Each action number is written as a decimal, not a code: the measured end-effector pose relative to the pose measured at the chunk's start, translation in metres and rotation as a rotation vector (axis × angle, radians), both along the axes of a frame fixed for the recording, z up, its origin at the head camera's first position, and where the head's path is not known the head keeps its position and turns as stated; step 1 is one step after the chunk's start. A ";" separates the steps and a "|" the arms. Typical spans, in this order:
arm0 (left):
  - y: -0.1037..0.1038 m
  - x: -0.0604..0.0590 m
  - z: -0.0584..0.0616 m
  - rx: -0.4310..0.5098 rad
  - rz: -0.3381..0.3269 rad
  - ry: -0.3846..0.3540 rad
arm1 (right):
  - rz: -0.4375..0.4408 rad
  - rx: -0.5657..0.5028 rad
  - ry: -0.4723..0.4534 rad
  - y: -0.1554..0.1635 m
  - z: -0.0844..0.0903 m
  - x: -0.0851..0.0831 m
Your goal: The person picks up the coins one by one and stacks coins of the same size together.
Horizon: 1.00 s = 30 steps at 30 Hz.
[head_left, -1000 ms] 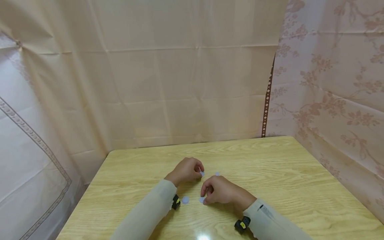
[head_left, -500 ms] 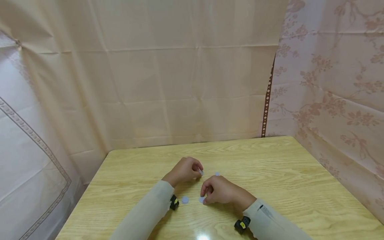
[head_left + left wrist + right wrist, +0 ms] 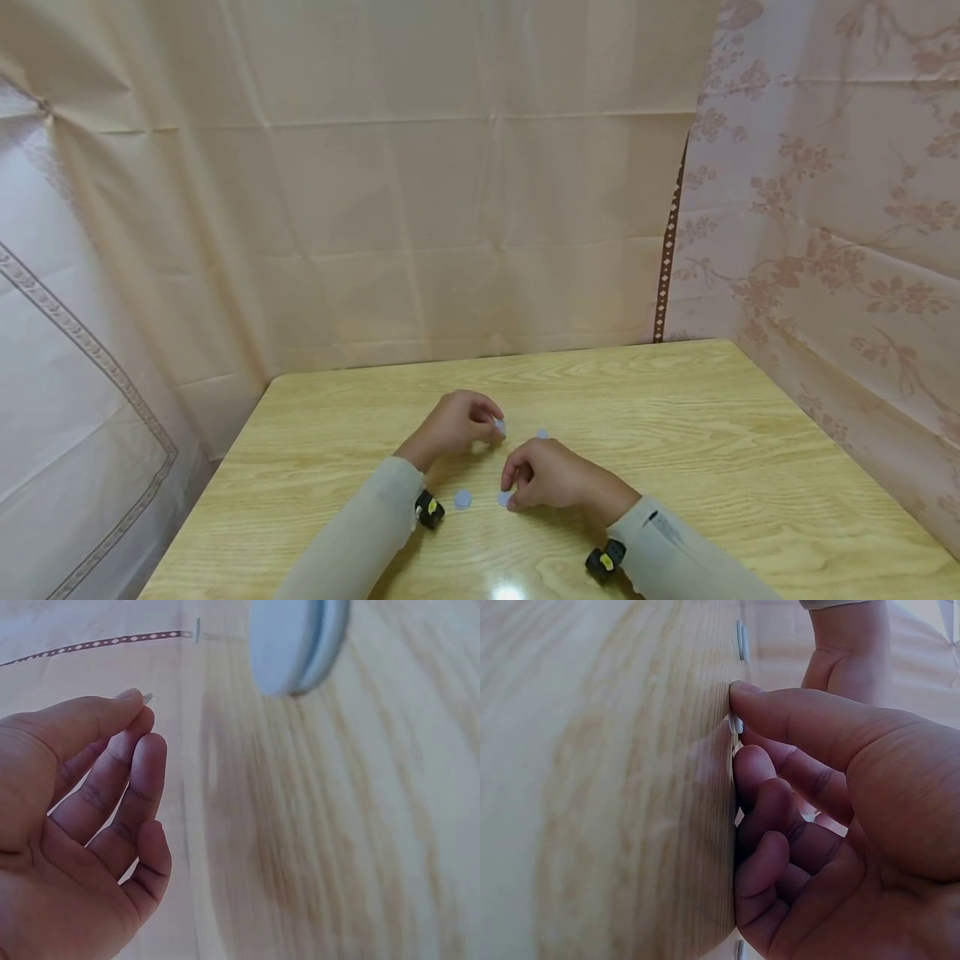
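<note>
Right hand (image 3: 551,482) grip pinches a small pale-blue round plastic disc (image 3: 505,498) flat against the surface; left hand (image 3: 457,423), beyond that disc, pinches another disc (image 3: 500,427).

Your tabletop (image 3: 675,433) is pale yellow wood with a darker streaked grain. The small discs (image 3: 462,498) on it are pale grey-blue. Your sleeves (image 3: 360,542) are cream, and each wrist carries a black band with a yellow spot (image 3: 604,561). At the upper middle hangs a plain beige creased cloth (image 3: 450,183); at the right, a pink curtain (image 3: 840,208) with brown flowering branches.
</note>
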<state>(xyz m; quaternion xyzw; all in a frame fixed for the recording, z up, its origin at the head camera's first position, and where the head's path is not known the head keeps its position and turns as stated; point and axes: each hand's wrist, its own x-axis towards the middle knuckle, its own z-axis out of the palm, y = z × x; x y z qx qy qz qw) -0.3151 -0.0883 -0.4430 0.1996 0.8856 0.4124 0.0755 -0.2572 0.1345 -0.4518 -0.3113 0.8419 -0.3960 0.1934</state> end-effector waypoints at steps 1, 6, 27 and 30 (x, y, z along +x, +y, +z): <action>0.000 0.000 0.000 0.009 -0.001 -0.002 | 0.001 -0.001 -0.001 0.000 0.000 0.000; -0.002 0.001 -0.002 0.062 -0.013 -0.013 | 0.002 -0.001 -0.007 0.000 -0.001 0.000; -0.013 0.022 0.008 0.166 -0.049 -0.078 | -0.004 -0.001 -0.011 0.000 0.001 0.001; -0.015 0.025 0.008 0.179 -0.052 -0.081 | -0.001 -0.003 -0.010 0.000 0.001 0.001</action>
